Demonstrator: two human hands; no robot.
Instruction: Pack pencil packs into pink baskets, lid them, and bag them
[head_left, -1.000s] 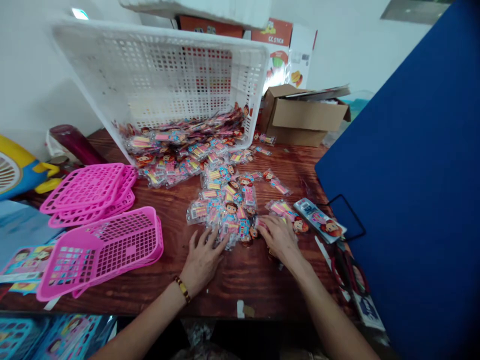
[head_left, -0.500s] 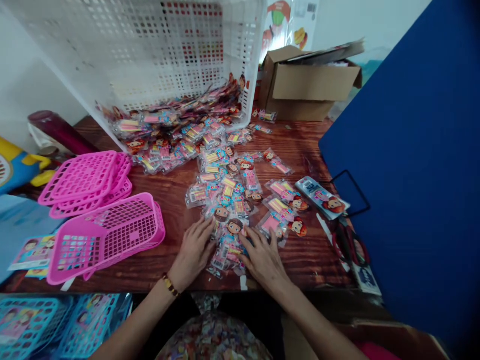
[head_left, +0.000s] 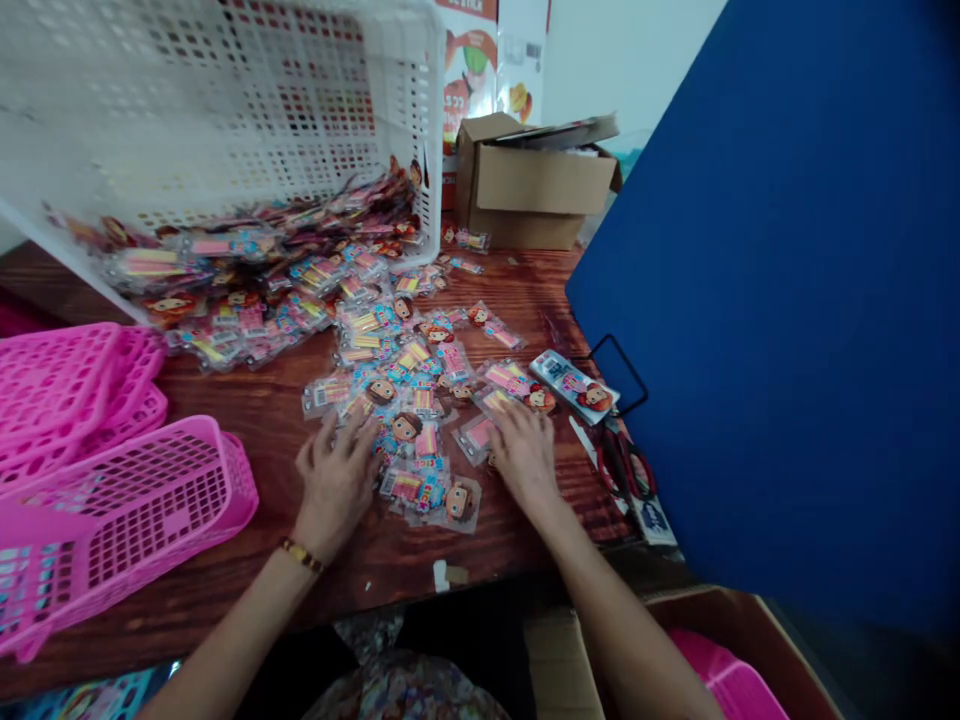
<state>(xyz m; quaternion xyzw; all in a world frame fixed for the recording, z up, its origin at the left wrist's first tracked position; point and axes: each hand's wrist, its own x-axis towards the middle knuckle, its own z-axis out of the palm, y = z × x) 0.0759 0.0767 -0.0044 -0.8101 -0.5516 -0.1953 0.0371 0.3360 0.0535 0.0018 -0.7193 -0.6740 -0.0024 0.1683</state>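
Note:
Small clear packets (head_left: 409,428) with cartoon heads and pink and yellow sticks lie in a loose heap on the dark wooden table (head_left: 300,560). My left hand (head_left: 339,478) rests at the heap's left edge, fingers spread and touching packets. On the right, my right hand (head_left: 523,452) lies with its fingers apart over a smaller group of packets (head_left: 517,382), covering part of them. Neither hand grips anything that I can see. One packet with a brown-haired head (head_left: 459,500) lies at the heap's near end, between my hands.
A tipped white basket (head_left: 439,130) spills more packets at the back left. Pink baskets (head_left: 225,470) stand at left. Behind are a cardboard box (head_left: 544,180) and, at right, a blue panel (head_left: 750,300). A packet stack (head_left: 574,385) and red-handled scissors (head_left: 626,465) lie beside it.
My hands have moved apart, the right one away from the heap onto the packets at its right. Packets at the near end have shifted. The view has turned right.

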